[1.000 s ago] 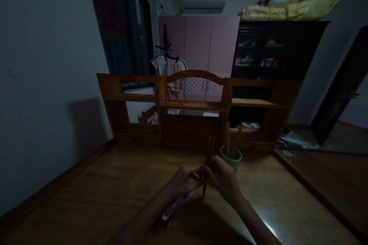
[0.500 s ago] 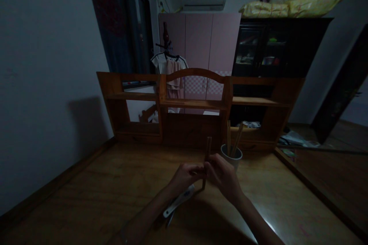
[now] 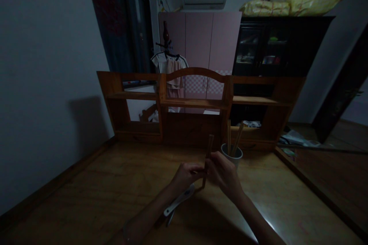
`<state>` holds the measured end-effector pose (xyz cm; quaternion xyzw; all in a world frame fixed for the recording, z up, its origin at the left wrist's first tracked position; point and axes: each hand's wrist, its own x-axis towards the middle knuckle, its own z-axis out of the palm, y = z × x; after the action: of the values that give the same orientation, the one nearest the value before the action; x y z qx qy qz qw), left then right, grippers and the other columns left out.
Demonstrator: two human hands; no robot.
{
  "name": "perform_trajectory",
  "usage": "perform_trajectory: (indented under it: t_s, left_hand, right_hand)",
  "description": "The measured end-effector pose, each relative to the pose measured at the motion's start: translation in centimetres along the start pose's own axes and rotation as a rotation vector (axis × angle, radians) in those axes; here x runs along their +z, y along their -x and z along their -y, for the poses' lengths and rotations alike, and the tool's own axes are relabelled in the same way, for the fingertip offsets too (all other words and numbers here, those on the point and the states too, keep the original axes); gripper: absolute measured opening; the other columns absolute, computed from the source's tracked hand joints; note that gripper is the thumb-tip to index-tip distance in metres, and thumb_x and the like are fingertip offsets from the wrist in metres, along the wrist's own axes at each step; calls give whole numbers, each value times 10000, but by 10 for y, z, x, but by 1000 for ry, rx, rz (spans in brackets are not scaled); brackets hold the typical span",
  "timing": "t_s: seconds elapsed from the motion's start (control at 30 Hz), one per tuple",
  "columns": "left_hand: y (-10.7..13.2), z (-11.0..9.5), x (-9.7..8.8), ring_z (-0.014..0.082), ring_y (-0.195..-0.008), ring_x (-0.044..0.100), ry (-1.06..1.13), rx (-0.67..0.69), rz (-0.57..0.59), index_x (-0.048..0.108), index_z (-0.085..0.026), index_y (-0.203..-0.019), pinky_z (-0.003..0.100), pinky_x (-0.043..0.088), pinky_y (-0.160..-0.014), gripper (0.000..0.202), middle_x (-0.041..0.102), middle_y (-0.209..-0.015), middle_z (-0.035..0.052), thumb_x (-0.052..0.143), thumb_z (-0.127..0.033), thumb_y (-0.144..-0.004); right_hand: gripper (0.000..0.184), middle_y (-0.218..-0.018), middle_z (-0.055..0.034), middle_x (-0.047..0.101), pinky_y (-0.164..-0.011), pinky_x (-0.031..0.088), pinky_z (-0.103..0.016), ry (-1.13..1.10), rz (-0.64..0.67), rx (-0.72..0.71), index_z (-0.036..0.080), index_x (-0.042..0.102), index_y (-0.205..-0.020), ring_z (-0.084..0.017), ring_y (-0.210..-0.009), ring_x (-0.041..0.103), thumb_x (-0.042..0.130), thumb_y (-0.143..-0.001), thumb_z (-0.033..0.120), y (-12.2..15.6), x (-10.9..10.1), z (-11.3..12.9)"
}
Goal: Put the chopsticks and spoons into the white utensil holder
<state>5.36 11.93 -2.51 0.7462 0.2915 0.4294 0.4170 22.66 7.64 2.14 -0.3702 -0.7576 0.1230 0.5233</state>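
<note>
Both of my hands meet around a pair of wooden chopsticks (image 3: pixel 211 144), held nearly upright with the lower ends close to the tabletop. My left hand (image 3: pixel 186 174) pinches them from the left, while my right hand (image 3: pixel 222 170) grips a little higher from the right. The fingers hide the chopsticks' middle. Below my left forearm lies a white spoon (image 3: pixel 179 201) with a blue mark and a hole in its handle; a thin metal utensil (image 3: pixel 170 217) shows partly beneath it. Just beyond my right hand stands a grey cup (image 3: pixel 236 157) with more chopsticks (image 3: pixel 237 139) in it.
A wooden shelf unit (image 3: pixel 195 103) runs along the table's far edge. The wooden tabletop (image 3: pixel 115 183) has a raised rim (image 3: pixel 313 191) on the right. A white wall (image 3: pixel 51 84) borders the left side. Behind the shelf are pink wardrobes (image 3: pixel 198 42) and a dark cabinet (image 3: pixel 290 46).
The chopsticks' top has tilted slightly to the right. Both hands keep hold and have barely moved; the spoon and cup stay in place.
</note>
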Motion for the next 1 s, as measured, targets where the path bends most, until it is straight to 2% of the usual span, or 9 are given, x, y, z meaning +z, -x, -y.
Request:
perform_trajectory:
  t_s: [0.2,0.43,0.87,0.93,1.0]
  left_hand:
    - [1,3,2,187,-783,660,-37,4,-9,755,-172,-878,241,485,-697,167,725,-842,42,694,-307,-799]
    - [2,-6,2,175,-757,647,-77,23,-10,741,-154,-826,227,473,-667,184,719,-821,43,682,-328,-814]
    - [0,-5,5,195,-770,666,-37,-12,0,760,-188,-840,249,490,-692,231,733,-837,44,717,-403,-768]
    - [-2,-5,1,197,-788,670,-28,-30,-27,758,-184,-851,251,488,-710,254,735,-852,47,698,-422,-782]
    - [-5,-2,-8,205,-815,674,17,-67,-123,747,-164,-861,262,491,-728,345,734,-854,66,593,-472,-853]
  right_hand:
    - [49,-816,-15,515,-659,385,-263,11,-8,-15,209,510,-933,-170,-728,526,485,-971,228,-2,-1,3]
    - [59,-826,-21,518,-669,387,-272,20,4,-17,210,518,-946,-178,-745,532,473,-976,233,-3,0,1]
    - [100,-794,-16,540,-637,402,-268,49,-25,22,199,537,-933,-169,-701,545,493,-973,279,-4,-2,-5]
    - [114,-804,-22,556,-645,415,-270,50,-26,26,196,549,-940,-173,-714,559,497,-972,293,-3,0,-6]
    - [136,-807,-28,577,-644,430,-270,46,-30,35,193,566,-935,-178,-720,574,509,-967,312,-3,0,-6]
